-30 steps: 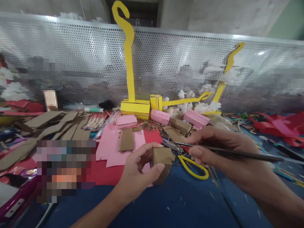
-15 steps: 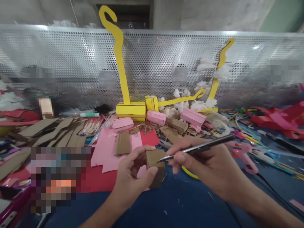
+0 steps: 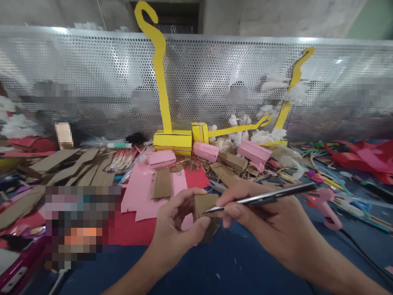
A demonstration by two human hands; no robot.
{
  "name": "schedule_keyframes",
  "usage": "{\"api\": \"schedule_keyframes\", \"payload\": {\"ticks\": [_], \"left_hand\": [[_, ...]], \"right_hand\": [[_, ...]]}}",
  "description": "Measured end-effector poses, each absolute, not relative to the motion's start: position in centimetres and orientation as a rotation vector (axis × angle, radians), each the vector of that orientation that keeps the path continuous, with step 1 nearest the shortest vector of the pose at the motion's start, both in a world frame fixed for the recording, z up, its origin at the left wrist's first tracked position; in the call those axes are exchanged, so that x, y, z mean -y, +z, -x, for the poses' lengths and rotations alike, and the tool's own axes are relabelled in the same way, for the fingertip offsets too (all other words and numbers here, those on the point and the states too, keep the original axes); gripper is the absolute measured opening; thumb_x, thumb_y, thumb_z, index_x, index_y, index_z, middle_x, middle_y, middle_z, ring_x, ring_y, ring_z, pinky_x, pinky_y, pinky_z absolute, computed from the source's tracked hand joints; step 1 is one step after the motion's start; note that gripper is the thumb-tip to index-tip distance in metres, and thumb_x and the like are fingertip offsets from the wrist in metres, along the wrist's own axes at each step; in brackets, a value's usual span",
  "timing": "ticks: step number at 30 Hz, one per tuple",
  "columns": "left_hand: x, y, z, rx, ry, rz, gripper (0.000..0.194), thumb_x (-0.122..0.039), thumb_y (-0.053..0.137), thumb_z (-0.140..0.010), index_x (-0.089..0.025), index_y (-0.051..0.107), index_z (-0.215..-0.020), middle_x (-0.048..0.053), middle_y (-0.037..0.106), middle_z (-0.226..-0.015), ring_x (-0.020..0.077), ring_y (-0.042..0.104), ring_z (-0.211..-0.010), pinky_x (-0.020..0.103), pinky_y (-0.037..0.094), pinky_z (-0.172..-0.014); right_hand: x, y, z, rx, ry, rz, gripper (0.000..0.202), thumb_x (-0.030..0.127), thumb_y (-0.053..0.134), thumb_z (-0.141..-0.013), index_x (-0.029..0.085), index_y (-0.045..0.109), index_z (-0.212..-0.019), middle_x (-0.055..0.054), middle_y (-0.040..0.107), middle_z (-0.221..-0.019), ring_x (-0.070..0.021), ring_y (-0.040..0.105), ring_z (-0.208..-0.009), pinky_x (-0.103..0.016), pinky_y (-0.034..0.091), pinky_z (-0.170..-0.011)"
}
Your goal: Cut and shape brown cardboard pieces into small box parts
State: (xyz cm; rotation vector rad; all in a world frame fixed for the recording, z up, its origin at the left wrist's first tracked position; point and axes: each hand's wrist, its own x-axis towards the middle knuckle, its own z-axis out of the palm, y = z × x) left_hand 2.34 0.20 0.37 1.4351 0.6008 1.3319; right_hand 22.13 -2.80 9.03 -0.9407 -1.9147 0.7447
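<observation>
Between the fingers and thumb of my left hand (image 3: 181, 223) is a small brown cardboard box (image 3: 206, 204), held just above the blue table. My right hand (image 3: 260, 217) grips a slim craft knife (image 3: 273, 193) like a pen. The knife's pointed metal tip lies against the box's top face, close to my left thumb. Behind my left hand lie pink sheets (image 3: 138, 192) on red paper (image 3: 132, 233), with a flat brown cardboard piece (image 3: 162, 183) on top.
Yellow hooked paper shapes (image 3: 161, 82) stand before a perforated metal panel (image 3: 215, 73). Pink paper boxes (image 3: 161, 157) line the back. A pink glue gun (image 3: 328, 209) with a black cord lies at right, cardboard strips (image 3: 73, 168) at left. Scissors blades (image 3: 216, 186) show behind my hands.
The view has shifted slightly, so the scene sits a little further right. The knife tip has moved toward the left on the box's top face. Both grips stay the same.
</observation>
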Motion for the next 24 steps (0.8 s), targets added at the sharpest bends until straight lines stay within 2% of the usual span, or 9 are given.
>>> {"api": "schedule_keyframes", "payload": {"ticks": [3,9,13,18,24], "left_hand": [[-0.20,0.43,-2.33,-0.591,1.321,-1.438,0.038,-0.027,0.077,-0.087,-0.020,0.064,-0.123,0.002,0.072,-0.080,0.0128,0.066,-0.069,0.023,0.054,-0.070],[-0.19,0.24,-2.30,-0.579,1.337,-1.440,0.039,-0.026,0.078,-0.087,-0.021,0.064,-0.123,0.004,0.074,-0.090,0.0144,0.068,-0.083,0.022,0.055,-0.076],[-0.25,0.16,-2.30,-0.575,1.323,-1.437,0.039,-0.027,0.077,-0.088,-0.021,0.063,-0.124,0.003,0.073,-0.087,0.0122,0.066,-0.076,0.021,0.054,-0.073],[-0.30,0.23,-2.28,-0.575,1.331,-1.446,0.038,-0.027,0.077,-0.088,-0.020,0.063,-0.122,0.004,0.074,-0.089,0.0138,0.067,-0.082,0.021,0.054,-0.075],[-0.30,0.20,-2.27,-0.584,1.340,-1.468,0.038,-0.026,0.077,-0.087,-0.022,0.064,-0.123,0.002,0.072,-0.086,0.0119,0.065,-0.077,0.021,0.054,-0.077]], "right_hand": [[2.90,9.17,-22.12,1.932,0.701,0.958,0.015,0.032,0.060,-0.102,0.024,0.071,-0.096,0.002,0.070,-0.077,-0.0116,0.068,-0.070,-0.020,0.053,-0.065],[2.82,9.46,-22.02,1.945,0.606,0.955,0.015,0.030,0.060,-0.102,0.024,0.071,-0.093,0.004,0.070,-0.074,-0.0100,0.067,-0.068,-0.019,0.051,-0.066],[2.80,9.23,-22.05,1.945,0.604,0.955,0.013,0.029,0.060,-0.102,0.025,0.070,-0.095,0.005,0.071,-0.075,-0.0089,0.068,-0.069,-0.017,0.051,-0.067],[2.97,9.43,-21.99,1.979,0.573,0.953,0.015,0.028,0.059,-0.103,0.025,0.069,-0.092,0.006,0.070,-0.076,-0.0082,0.067,-0.070,-0.016,0.050,-0.067],[3.02,10.03,-22.28,2.047,0.592,0.962,0.016,0.027,0.057,-0.104,0.025,0.069,-0.093,0.006,0.069,-0.077,-0.0075,0.066,-0.070,-0.016,0.049,-0.066]]}}
